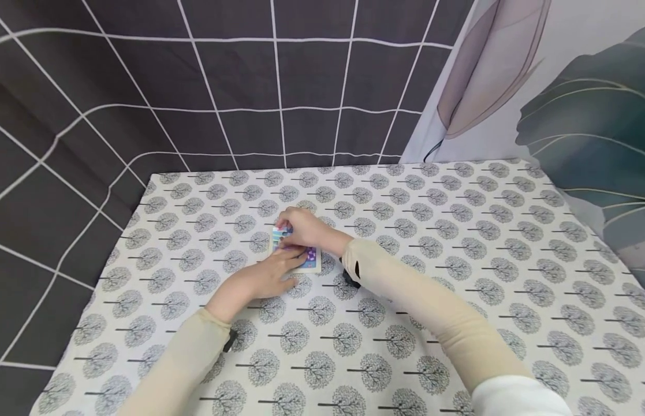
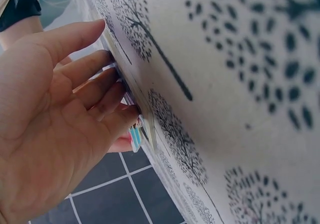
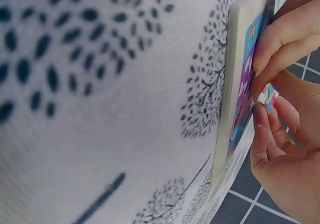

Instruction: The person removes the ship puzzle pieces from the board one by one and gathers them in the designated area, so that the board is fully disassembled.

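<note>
A small flat puzzle board (image 1: 317,267) with a pale border and a purple and blue picture lies on the table. My left hand (image 1: 267,275) reaches over its near left part, fingers extended and fingertips touching the picture; the palm of that left hand (image 2: 60,108) faces the camera in the left wrist view. At the board's far side, my right hand (image 1: 308,228) pinches a small colourful puzzle piece (image 3: 270,97) between thumb and fingers, just above the picture. The piece's striped edge (image 2: 135,136) shows in the left wrist view. Both hands cover much of the board.
A white cloth (image 1: 374,312) printed with grey trees covers the table. Behind and to the left hangs a dark curtain (image 1: 239,75) with a white grid. A leaf-patterned curtain (image 1: 587,115) hangs at the right.
</note>
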A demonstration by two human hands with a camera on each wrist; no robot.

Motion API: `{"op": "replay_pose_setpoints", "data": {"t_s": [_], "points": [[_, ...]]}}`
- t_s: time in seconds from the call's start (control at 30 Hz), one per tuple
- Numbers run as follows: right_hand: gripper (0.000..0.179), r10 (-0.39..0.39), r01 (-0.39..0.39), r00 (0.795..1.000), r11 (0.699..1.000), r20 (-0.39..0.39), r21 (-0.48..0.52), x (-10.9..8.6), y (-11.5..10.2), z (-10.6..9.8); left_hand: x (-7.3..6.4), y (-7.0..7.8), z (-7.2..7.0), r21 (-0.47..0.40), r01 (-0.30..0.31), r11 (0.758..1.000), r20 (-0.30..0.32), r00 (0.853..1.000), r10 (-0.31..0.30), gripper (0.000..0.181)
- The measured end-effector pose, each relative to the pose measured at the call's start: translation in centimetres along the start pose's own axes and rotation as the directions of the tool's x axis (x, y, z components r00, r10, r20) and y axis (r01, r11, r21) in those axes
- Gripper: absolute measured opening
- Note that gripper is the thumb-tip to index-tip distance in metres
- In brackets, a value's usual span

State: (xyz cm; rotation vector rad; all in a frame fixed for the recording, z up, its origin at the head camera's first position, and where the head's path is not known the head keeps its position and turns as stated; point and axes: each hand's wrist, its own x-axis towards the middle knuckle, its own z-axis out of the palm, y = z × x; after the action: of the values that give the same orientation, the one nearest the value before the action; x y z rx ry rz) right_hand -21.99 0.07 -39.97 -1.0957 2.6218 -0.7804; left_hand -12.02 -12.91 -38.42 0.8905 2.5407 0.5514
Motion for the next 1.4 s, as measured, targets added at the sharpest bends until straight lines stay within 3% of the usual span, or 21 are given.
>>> {"op": "replay_pose_setpoints", "data": {"t_s": [0.27, 0.4, 0.57, 0.8, 1.03, 1.23, 1.4], "points": [[0.036, 0.004, -0.005, 1.000, 1.000, 0.021, 0.009, 0.5, -0.1, -0.1, 0.1, -0.1, 0.1, -0.010, -0.014, 1.000, -0.013, 1.000, 0.014, 0.058], [0.036, 0.057, -0.061, 0.997, 0.996, 0.057, 0.071, 0.6, -0.1, -0.5, 0.2, 0.0, 0.2, -0.007, -0.033, 0.999, -0.025, 0.999, 0.033, 0.057], [0.041, 0.111, -0.119, 0.987, 0.991, 0.112, 0.062, 0.9, -0.2, -0.6, 0.2, -0.1, 0.3, -0.001, -0.043, 0.999, -0.024, 0.999, 0.043, 0.056], [0.040, -0.003, 0.012, 0.993, 0.997, 0.114, -0.077, 0.9, -0.5, -1.0, 0.2, -0.2, 0.2, 0.009, -0.029, 1.000, -0.014, 0.999, 0.029, 0.057], [0.041, -0.103, 0.110, 0.991, 0.991, 0.091, -0.077, 0.3, -0.3, -1.3, 0.2, -0.1, -0.1, 0.013, -0.021, 1.000, -0.012, 1.000, 0.021, 0.057], [0.039, -0.105, 0.119, 0.989, 0.984, 0.103, -0.134, -0.7, -0.3, -2.1, 0.1, 0.0, -0.2, 0.008, 0.001, 1.000, 0.002, 1.000, -0.001, 0.056], [0.041, -0.042, 0.058, 0.994, 0.985, 0.101, -0.161, -1.6, 0.2, -2.9, 0.0, -0.1, -0.1, -0.004, 0.031, 1.000, -0.005, 1.000, -0.031, 0.054]]}}
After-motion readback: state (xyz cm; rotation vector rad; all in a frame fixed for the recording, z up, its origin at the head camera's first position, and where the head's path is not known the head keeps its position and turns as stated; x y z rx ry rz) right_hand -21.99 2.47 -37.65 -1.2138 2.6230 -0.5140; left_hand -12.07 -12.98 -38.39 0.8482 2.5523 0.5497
